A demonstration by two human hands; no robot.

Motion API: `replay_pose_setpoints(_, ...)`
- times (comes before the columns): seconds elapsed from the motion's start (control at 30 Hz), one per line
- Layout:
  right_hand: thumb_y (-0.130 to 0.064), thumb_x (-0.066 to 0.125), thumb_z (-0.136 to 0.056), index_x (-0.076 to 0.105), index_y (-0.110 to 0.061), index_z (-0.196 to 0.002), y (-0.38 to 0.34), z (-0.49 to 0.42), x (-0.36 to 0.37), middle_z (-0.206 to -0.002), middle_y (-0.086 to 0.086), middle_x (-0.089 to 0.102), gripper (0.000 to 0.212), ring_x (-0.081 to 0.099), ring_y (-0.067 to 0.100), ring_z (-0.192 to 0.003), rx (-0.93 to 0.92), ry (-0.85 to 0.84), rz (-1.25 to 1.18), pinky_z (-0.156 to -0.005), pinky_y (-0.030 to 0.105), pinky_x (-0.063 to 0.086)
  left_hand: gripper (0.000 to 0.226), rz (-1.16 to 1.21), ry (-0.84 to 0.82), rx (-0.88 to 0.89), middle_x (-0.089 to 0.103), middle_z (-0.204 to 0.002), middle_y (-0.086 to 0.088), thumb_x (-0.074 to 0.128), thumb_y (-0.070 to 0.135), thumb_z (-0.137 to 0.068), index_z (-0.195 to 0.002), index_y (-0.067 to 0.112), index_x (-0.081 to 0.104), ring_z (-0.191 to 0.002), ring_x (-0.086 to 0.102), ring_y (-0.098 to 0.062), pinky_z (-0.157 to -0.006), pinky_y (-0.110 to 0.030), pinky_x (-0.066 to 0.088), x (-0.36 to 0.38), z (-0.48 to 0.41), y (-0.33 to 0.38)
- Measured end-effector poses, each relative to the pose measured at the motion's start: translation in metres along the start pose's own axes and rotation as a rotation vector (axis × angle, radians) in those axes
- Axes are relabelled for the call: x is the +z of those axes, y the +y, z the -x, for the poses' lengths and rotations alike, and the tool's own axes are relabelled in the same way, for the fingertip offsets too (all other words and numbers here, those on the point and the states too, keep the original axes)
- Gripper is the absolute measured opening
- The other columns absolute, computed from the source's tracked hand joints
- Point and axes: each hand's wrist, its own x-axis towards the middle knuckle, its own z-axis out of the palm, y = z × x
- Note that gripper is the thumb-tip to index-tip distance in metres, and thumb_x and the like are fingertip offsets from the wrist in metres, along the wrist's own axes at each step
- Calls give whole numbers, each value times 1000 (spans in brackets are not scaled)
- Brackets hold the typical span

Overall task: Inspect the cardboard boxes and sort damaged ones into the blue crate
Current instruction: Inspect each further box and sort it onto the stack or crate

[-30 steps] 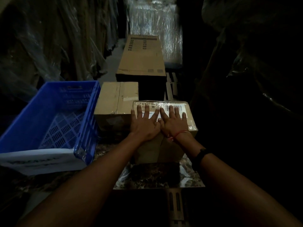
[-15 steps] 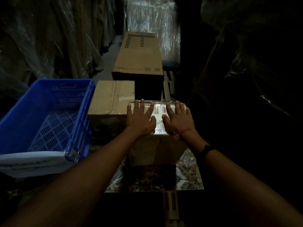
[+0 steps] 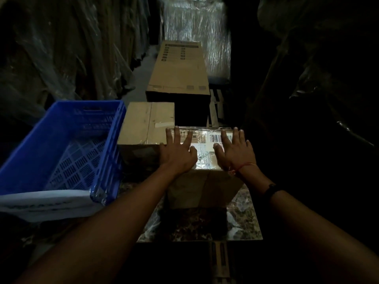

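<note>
Head view. The left hand [image 3: 178, 154] and right hand [image 3: 235, 154] lie flat with fingers straight and spread on the glossy taped top of the small brown cardboard box [image 3: 205, 187] at frame centre. Neither hand grasps it. The blue perforated plastic crate [image 3: 86, 102] stands at left, with a plain brown cardboard box [image 3: 143, 121] between.

Risk: tape glare and weak light may mask dents or tears, so damage could be missed. Flat palms give no grip for lifting.

The box's far, side and bottom faces are hidden, and the label text is unreadable.
</note>
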Motion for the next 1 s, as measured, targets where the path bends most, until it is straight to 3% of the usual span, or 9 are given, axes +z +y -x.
replay_pose_setpoints(0.13,-61,28,-94,7,-28,-154,-3,6,-5,-161,18,-5,71,0,34,-148,34,61,-92,-116,53,18,68,165,44,-17,-17,-163,-7,36,42,-99,-156,34,-2,-148,-18,-32,-113,-58,19,-3,5,-1)
replay_pose_setpoints(0.2,-62,48,-88,9,-28,-153,4,4,-7,-160,19,3,83,14,39,-145,192,104,-339,-111,56,30,82,413,64,-180,-14,-163,-9,51,37,-95,-155,35,-5,-149,-8,-35,-115,-56,21,-6,2,-5)
replay_pose_setpoints(0.3,-37,82,-70,9,-22,-153,18,-12,-17,-151,20,33,112,37,40,-135,383,-43,-835,-107,54,39,97,871,-57,-382,21,-160,-17,67,28,-87,-156,32,-1,-141,30,-39,-110,-48,37,-15,-9,-20)
replay_pose_setpoints(0.37,-19,88,-61,17,-15,-152,23,-19,-27,-145,17,44,115,44,35,-132,383,-149,-906,-107,48,41,104,967,-107,-354,29,-157,-14,75,22,-81,-156,31,2,-137,38,-36,-108,-45,41,-20,-13,-26)
replay_pose_setpoints(0.47,-15,90,-55,39,-6,-136,32,-24,-38,-131,12,56,97,54,29,-121,357,-118,-796,-100,41,47,112,938,-72,-284,30,-158,-9,84,22,-73,-155,34,9,-137,40,-33,-107,-45,43,-26,-17,-23)
replay_pose_setpoints(0.57,-11,90,-55,22,-15,-151,39,-21,-56,-141,13,49,118,46,33,-130,337,-103,-776,-106,44,42,110,918,-14,-192,41,-152,-7,87,20,-68,-154,29,20,-132,46,-29,-106,-42,44,-31,-19,-15)
replay_pose_setpoints(0.67,4,84,-60,19,-19,-152,42,-10,-66,-138,9,51,115,48,30,-128,305,-68,-862,-107,42,41,101,871,77,-121,54,-138,-6,90,15,-62,-145,27,33,-118,56,-27,-97,-41,51,-36,-15,-5)
replay_pose_setpoints(0.83,0,89,-54,36,-18,-131,44,15,-50,-118,9,51,95,54,21,-100,267,96,-775,-74,28,46,91,723,187,-8,66,-111,-3,93,22,-54,-123,32,34,-94,66,-25,-76,-43,59,-18,-3,-2)
replay_pose_setpoints(1.0,9,75,-62,35,-14,-123,39,27,9,-116,14,45,76,48,21,-93,281,242,-714,-68,23,38,78,649,249,-4,66,-105,-11,85,14,-67,-117,27,27,-91,68,-33,-71,-44,59,24,12,-7)
